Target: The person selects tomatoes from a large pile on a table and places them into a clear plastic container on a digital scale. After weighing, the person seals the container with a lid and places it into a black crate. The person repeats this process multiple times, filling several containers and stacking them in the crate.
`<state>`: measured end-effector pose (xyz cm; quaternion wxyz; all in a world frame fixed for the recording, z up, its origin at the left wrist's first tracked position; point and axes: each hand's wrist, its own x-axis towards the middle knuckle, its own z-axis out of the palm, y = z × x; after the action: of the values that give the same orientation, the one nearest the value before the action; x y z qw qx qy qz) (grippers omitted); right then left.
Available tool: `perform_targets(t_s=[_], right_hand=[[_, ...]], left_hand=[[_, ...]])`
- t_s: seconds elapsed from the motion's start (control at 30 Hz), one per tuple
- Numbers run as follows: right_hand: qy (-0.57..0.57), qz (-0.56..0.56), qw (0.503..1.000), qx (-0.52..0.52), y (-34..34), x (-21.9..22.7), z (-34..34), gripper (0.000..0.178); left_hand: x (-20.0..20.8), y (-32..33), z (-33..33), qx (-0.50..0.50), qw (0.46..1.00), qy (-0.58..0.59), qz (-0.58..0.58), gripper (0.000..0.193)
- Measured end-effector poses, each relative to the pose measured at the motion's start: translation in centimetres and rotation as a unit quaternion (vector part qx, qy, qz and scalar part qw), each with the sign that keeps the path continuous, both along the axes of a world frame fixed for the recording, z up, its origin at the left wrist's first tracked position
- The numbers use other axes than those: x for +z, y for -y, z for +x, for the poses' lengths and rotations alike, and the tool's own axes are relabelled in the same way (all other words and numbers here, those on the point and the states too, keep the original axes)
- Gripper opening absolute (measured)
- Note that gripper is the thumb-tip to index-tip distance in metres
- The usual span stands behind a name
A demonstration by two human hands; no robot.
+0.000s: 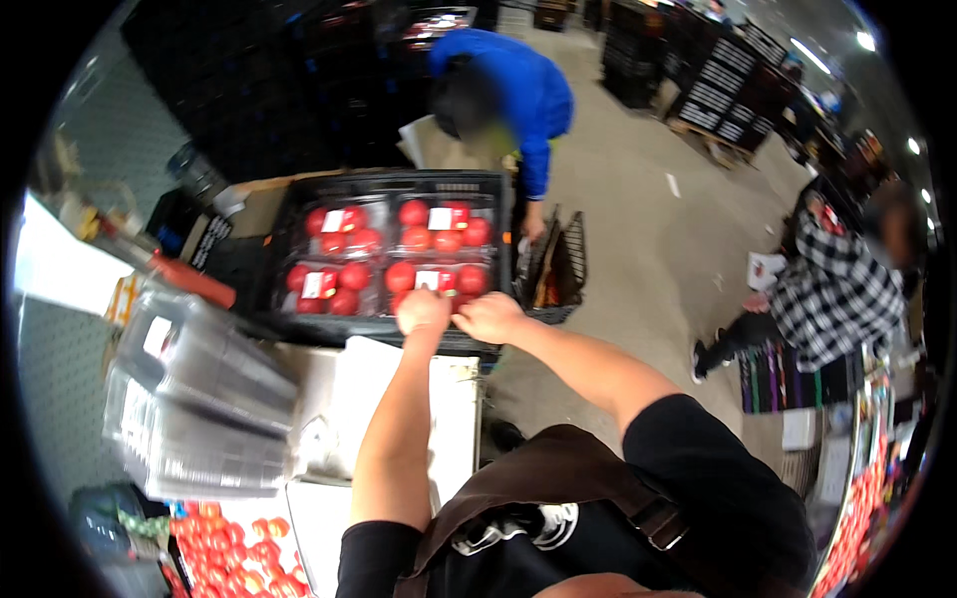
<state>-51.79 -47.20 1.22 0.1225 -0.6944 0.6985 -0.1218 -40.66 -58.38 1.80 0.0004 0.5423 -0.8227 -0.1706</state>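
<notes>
A black plastic crate [384, 182] stands in front of me with several clear plastic packs of red tomatoes in it. Both my hands reach to its near right corner. There, my left hand [424, 312] and my right hand [488, 317] are closed side by side on the near edge of a clear pack of tomatoes [436, 276]. My fingertips are partly hidden. Behind that pack lies another tomato pack [445, 227], and to its left are two more, a near pack [329, 289] and a far pack [344, 229]. White labels show on the packs.
Stacked clear plastic boxes [199, 399] stand left of my left arm. Loose tomatoes [229, 548] lie at the lower left. Beyond the crate, a person in blue [518, 85] bends beside a dark crate [566, 259]. Another person in a checked shirt [837, 289] is at the right.
</notes>
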Motion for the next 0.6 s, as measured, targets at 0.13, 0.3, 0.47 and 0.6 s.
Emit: perform_targets(t_s=[0.13,0.3,0.47,0.6], right_hand=[[-0.01,0.007,1.0,-0.007,0.0,0.0,0.0,0.041],[-0.016,0.006,1.0,-0.006,-0.5,0.1,0.3,0.042],[-0.031,0.006,0.999,-0.003,-0.5,-0.1,0.6,0.045],[-0.029,0.002,1.0,-0.005,-0.4,-0.7,0.4,0.046]], left_hand=[[-1.2,0.3,0.1,-0.006,1.0,0.001,-0.013,0.038],[-1.6,-0.1,0.4,-0.001,0.999,-0.028,-0.023,0.037],[-1.6,-0.2,0.7,0.004,0.999,-0.036,-0.03,0.037],[-1.7,-0.3,0.7,0.002,0.998,-0.041,-0.036,0.036]])
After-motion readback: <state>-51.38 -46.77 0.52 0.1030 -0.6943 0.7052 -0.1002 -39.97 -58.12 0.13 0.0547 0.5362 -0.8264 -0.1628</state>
